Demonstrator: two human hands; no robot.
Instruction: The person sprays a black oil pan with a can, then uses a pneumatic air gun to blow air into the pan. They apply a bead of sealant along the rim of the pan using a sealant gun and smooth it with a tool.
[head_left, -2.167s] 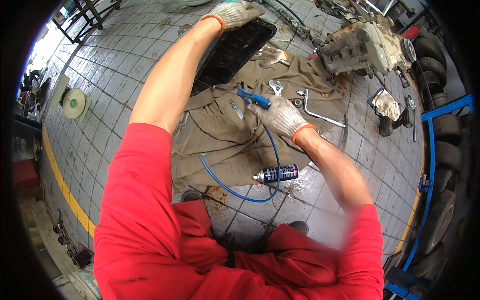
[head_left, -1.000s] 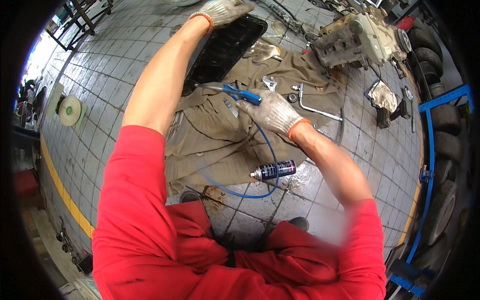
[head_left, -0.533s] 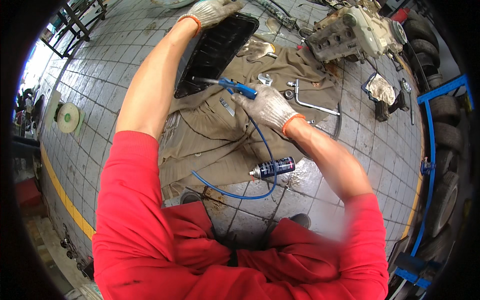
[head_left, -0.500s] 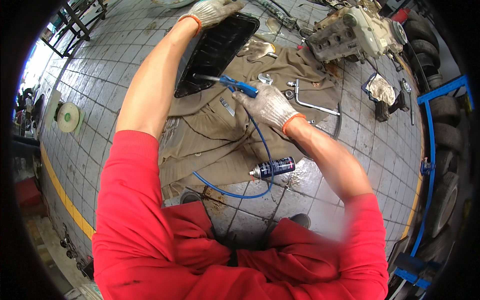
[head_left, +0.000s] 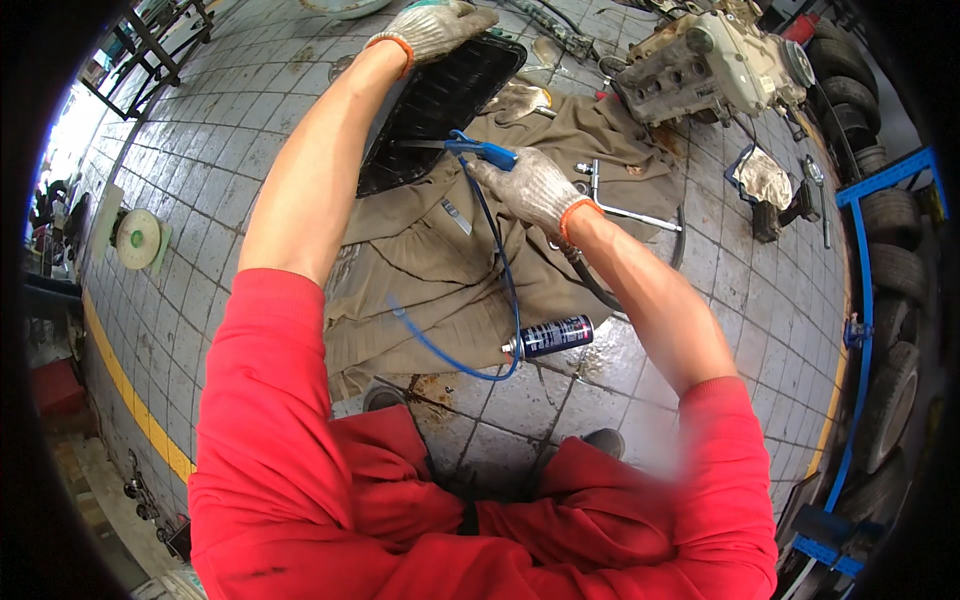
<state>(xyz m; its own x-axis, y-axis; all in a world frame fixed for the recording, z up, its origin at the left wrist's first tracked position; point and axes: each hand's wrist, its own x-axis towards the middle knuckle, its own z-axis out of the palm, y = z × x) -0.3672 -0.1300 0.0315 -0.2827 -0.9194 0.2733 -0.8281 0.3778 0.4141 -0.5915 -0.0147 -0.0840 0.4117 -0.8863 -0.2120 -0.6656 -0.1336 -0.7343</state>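
Note:
My left hand (head_left: pixel 437 28), in a knitted glove with an orange cuff, grips the top edge of a black ribbed tray-like part (head_left: pixel 440 105) and keeps it tilted up. Its fingers are bent over that edge. In my gloved right hand (head_left: pixel 530 187) is a blue air blow gun (head_left: pixel 484 152), its thin metal nozzle pointing left against or just in front of the black part's inner face. A blue hose (head_left: pixel 511 280) hangs from the gun and curls back to the left. Below it, a dark spray can (head_left: pixel 555 337) lies on its side.
A brown cloth (head_left: pixel 410 270) covers the tiles, with a metal wrench (head_left: pixel 640 216) and another glove (head_left: pixel 517 101) on it. An engine block (head_left: pixel 700 75) stands at far right. Tires (head_left: pixel 890 400) and a blue frame (head_left: pixel 858 290) line the right side; a round disc (head_left: pixel 138 238) is at left.
The blow gun and my right hand have shifted slightly up and left. The hose loop has swung left. My left hand and the black part have moved a little right.

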